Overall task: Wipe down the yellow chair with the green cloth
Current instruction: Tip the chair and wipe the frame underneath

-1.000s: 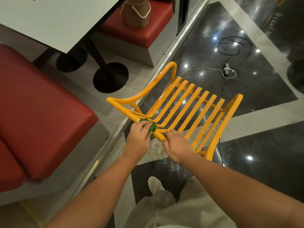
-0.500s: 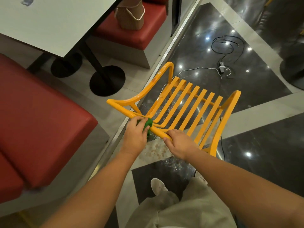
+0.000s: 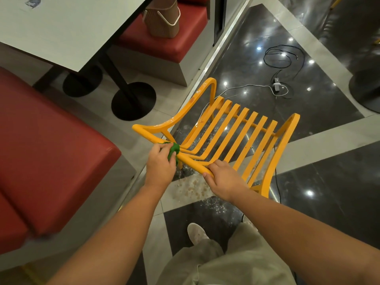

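Left hand (image 3: 159, 163) pinches green cloth (image 3: 174, 149) on yellow chair (image 3: 193, 100) rail; rail runs lower-right toward gripping right hand (image 3: 224, 179).

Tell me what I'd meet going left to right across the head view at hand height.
Red bench seat → left hand gripping the green cloth → right hand gripping the yellow chair by its near rail → dark floor.

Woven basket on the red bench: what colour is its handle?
Looped handle is white; head view.
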A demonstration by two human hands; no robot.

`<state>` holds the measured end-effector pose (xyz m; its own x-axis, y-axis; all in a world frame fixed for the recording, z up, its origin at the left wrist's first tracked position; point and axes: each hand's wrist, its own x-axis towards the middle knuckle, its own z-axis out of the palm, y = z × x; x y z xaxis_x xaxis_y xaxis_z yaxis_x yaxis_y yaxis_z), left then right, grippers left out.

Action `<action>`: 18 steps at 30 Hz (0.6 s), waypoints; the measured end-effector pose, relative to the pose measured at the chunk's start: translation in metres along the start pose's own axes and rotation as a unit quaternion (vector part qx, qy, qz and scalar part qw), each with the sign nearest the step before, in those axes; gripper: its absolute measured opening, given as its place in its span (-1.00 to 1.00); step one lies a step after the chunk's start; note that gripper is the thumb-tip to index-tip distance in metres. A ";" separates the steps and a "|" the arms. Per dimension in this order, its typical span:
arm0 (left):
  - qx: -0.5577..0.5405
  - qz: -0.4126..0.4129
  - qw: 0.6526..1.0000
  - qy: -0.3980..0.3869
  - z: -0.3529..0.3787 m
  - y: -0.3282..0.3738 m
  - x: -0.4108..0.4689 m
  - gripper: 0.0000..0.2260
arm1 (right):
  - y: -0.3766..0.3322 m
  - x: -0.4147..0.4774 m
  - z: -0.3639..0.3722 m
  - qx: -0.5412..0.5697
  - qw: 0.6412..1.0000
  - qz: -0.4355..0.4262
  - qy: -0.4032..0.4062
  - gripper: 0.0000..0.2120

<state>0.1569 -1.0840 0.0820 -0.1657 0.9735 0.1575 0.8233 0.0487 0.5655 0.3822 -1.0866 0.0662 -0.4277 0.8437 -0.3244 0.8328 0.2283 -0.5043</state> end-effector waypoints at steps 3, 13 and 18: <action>0.006 0.004 1.000 -0.002 0.007 0.009 -0.007 -0.69 | 0.000 -0.001 0.000 -0.007 1.000 -0.002 0.004 -0.57; 0.027 0.015 0.999 -0.010 -0.004 -0.003 0.005 -0.69 | -0.001 0.000 -0.001 -0.010 1.000 -0.002 0.003 -0.57; 0.029 0.061 0.998 -0.018 0.004 0.012 -0.009 -0.73 | -0.002 -0.002 -0.001 -0.001 1.000 -0.009 0.018 -0.63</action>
<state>0.1705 -1.0917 0.0846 -0.0431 0.9805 0.1918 0.8661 -0.0591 0.4964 0.3817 -1.0881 0.0691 -0.4305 0.8561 -0.2860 0.8253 0.2450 -0.5088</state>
